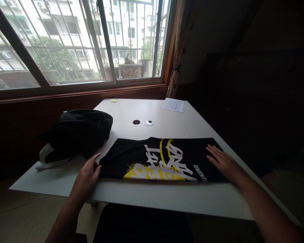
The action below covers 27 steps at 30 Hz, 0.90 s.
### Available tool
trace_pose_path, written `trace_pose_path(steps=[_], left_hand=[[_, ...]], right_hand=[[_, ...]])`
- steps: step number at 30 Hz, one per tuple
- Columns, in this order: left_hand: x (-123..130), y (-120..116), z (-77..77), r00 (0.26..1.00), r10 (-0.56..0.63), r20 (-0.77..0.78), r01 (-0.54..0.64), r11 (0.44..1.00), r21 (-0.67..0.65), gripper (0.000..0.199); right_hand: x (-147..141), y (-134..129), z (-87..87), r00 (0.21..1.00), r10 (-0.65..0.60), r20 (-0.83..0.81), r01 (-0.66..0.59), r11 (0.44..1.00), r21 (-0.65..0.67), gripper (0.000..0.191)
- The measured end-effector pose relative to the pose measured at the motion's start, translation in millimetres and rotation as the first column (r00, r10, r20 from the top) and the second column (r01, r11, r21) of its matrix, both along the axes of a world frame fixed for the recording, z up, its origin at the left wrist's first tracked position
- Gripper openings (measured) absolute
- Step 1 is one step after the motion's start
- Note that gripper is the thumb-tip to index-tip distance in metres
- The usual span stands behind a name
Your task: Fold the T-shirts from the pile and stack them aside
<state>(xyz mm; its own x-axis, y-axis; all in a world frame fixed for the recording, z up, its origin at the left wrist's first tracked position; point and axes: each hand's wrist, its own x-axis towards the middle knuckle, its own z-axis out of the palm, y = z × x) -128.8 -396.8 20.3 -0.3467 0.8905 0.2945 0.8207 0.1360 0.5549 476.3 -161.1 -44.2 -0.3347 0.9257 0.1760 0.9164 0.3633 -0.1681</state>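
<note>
A black T-shirt (136, 152) with a yellow and white print lies folded into a long flat strip across the near part of the white table (147, 197). At its left end is my left hand (87, 173), thumb and forefinger apart and touching the cloth's edge. My right hand (221, 162) rests flat on the right end, fingers stretched over the black fabric. Neither hand lifts the cloth. The side of the shirt facing down is hidden.
A heap of black cloth (83, 131) with a white part sits at the table's left. Toward the back are papers (173, 105), a yellow note (114, 100), a cable hole (136, 122) and a round cover (149, 123). Beyond stands a barred window (73, 47).
</note>
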Motion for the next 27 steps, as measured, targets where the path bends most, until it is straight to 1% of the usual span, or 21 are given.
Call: trace_pose_path(steps=[4,6,9,11,12,13,15,16,17,18,20,23,27], left_hand=[[-11.1,-0.2,-2.4,0.998,-0.035,-0.055,0.031,0.998,-0.060,0.052],[-11.7,1.0,-0.8,0.990,-0.058,-0.132,0.047,0.995,-0.086,0.047],[0.5,8.3,8.2,0.944,-0.026,-0.328,-0.004,0.996,-0.092,0.047],[18.6,18.7,16.5,0.907,-0.024,-0.420,-0.002,0.998,-0.062,0.047],[30.2,25.7,19.9,0.899,-0.061,-0.433,0.043,0.998,-0.050,0.047],[42.9,33.6,22.3,0.891,-0.131,-0.435,0.120,0.991,-0.054,0.047],[69.1,50.9,22.7,0.854,-0.298,-0.427,0.269,0.955,-0.128,0.050],[81.0,59.4,20.5,0.834,-0.366,-0.414,0.317,0.931,-0.182,0.054],[91.2,67.3,17.0,0.824,-0.399,-0.401,0.332,0.915,-0.229,0.058],[99.0,74.1,12.4,0.821,-0.419,-0.388,0.329,0.902,-0.279,0.062],[106.6,83.6,2.2,0.830,-0.421,-0.365,0.298,0.889,-0.347,0.070],[100.0,87.4,-11.1,0.839,-0.398,-0.370,0.267,0.895,-0.358,0.075],[74.6,80.9,-19.6,0.841,-0.369,-0.396,0.245,0.912,-0.328,0.079]], right_hand=[[0.5,0.7,-0.4,1.000,-0.015,0.006,0.015,1.000,-0.012,0.070],[0.5,0.7,-0.4,1.000,-0.014,0.011,0.014,1.000,-0.010,0.069],[0.7,0.7,-1.4,1.000,-0.010,0.015,0.010,1.000,0.006,0.068],[1.3,1.0,-2.8,1.000,-0.006,0.016,0.005,1.000,0.017,0.068],[1.7,1.2,-3.6,1.000,-0.003,0.018,0.003,1.000,0.022,0.068],[2.0,1.5,-4.3,1.000,-0.001,0.019,0.001,1.000,0.026,0.068],[2.6,2.2,-5.2,1.000,0.005,0.020,-0.006,1.000,0.030,0.068],[2.7,2.5,-5.3,1.000,0.006,0.020,-0.007,1.000,0.028,0.068],[2.8,2.7,-5.1,1.000,0.005,0.021,-0.006,1.000,0.021,0.068],[2.7,2.8,-4.6,1.000,0.003,0.020,-0.003,1.000,0.013,0.069],[2.6,2.8,-3.4,1.000,-0.001,0.021,0.001,1.000,0.000,0.069],[2.8,2.2,-2.4,1.000,0.004,0.026,-0.004,1.000,-0.008,0.069],[3.0,2.1,-4.0,0.999,0.012,0.030,-0.012,1.000,0.005,0.069]])
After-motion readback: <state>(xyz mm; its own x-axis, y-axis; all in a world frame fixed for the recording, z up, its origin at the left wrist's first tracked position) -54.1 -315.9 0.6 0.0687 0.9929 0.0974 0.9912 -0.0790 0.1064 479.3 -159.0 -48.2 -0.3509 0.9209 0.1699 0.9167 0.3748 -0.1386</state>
